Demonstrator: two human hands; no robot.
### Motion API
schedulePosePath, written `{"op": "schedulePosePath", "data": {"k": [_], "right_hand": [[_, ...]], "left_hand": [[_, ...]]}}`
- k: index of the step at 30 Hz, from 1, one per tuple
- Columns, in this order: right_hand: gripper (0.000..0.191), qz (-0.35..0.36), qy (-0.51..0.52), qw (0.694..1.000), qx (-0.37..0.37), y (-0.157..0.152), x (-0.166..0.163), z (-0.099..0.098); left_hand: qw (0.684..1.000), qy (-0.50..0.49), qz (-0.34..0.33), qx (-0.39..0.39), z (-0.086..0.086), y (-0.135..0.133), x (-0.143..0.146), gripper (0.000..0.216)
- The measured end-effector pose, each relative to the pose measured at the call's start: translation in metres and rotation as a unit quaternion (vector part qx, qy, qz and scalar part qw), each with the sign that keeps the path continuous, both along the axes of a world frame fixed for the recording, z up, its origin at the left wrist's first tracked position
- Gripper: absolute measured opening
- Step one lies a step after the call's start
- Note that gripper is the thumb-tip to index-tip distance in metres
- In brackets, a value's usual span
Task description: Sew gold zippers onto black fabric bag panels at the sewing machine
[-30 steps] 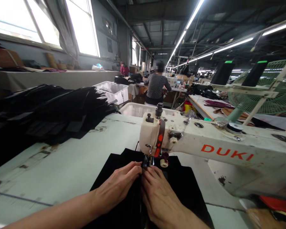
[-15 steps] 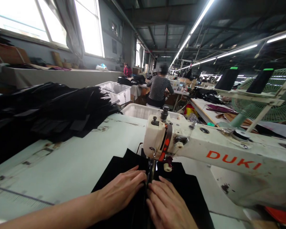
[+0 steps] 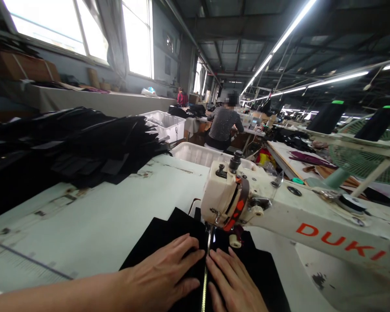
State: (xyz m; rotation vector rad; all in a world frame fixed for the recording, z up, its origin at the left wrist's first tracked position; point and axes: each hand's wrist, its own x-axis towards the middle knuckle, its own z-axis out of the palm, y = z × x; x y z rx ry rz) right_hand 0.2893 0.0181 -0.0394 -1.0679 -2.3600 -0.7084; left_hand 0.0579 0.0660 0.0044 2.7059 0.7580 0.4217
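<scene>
Left hand [image 3: 164, 277] lies flat on the black fabric [image 3: 162, 236], fingers [image 3: 188, 253] stretched out and slightly spread, gripping nothing, with the tips just short of the presser foot [image 3: 209, 227]. Right hand [image 3: 234, 284] lies flat the same way at 3 o'clock of the left, palm down, its fingers straight and pressing the cloth. Between the two hands a narrow silvery strip [image 3: 204, 281] runs from the foot toward 6 o'clock. The fabric is matt black, lies flat on the pale table [image 3: 100, 216] under the head of the DUKI sewing machine [image 3: 312, 225], and shows pointed corners toward 11 o'clock. Bare tabletop lies open at 9 and 10 o'clock of the hands; further toward 10 o'clock sits a pile of black cut pieces [image 3: 84, 143]. The machine arm closes off the 2 o'clock side, and a white bin [image 3: 198, 154] stands at the table's far edge at 12 o'clock
</scene>
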Motion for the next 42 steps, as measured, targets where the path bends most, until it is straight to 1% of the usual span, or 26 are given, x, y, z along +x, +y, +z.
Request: {"op": "schedulePosePath", "data": {"k": [4, 8, 13, 16, 19, 21, 25, 28, 32, 36, 42], "right_hand": [[0.036, 0.005, -0.02, 1.0, 0.01, 0.003, 0.006, -0.011], [0.031, 0.016, -0.011, 0.999, 0.039, 0.007, 0.006, -0.012], [0.027, 0.053, -0.015, 0.996, 0.073, 0.017, 0.008, -0.013], [0.029, 0.065, -0.041, 0.994, 0.072, 0.02, 0.013, -0.018], [0.032, 0.066, -0.077, 0.993, 0.062, 0.022, 0.019, -0.024], [0.033, 0.067, -0.09, 0.992, 0.056, 0.022, 0.021, -0.026], [0.036, 0.069, -0.101, 0.991, 0.047, 0.022, 0.022, -0.028], [0.035, 0.063, -0.099, 0.992, 0.041, 0.02, 0.021, -0.027], [0.035, 0.066, -0.092, 0.993, 0.038, 0.021, 0.022, -0.027], [0.034, 0.079, -0.08, 0.993, 0.033, 0.022, 0.023, -0.027], [0.032, 0.071, -0.077, 0.994, 0.039, 0.02, 0.021, -0.025]], "left_hand": [[0.999, 0.017, 0.021, -0.039, 0.006, -0.002, -0.003, 0.054], [0.998, 0.009, 0.014, -0.062, 0.01, -0.002, -0.004, 0.057], [0.998, 0.02, -0.004, -0.055, 0.021, -0.002, -0.004, 0.053], [0.999, 0.012, -0.012, -0.044, 0.029, -0.001, -0.003, 0.052], [0.998, 0.05, -0.018, -0.032, 0.034, 0.0, -0.003, 0.052], [0.998, 0.063, -0.019, -0.022, 0.034, 0.001, -0.001, 0.052], [0.999, 0.041, -0.023, -0.001, 0.029, 0.003, 0.0, 0.055], [0.998, 0.063, -0.03, 0.007, 0.026, 0.004, 0.001, 0.056], [0.996, 0.077, -0.035, 0.005, 0.026, 0.006, 0.002, 0.057], [0.998, 0.065, -0.025, -0.001, 0.028, 0.005, 0.003, 0.056], [0.999, 0.039, -0.022, -0.023, 0.029, 0.003, 0.0, 0.055]]}}
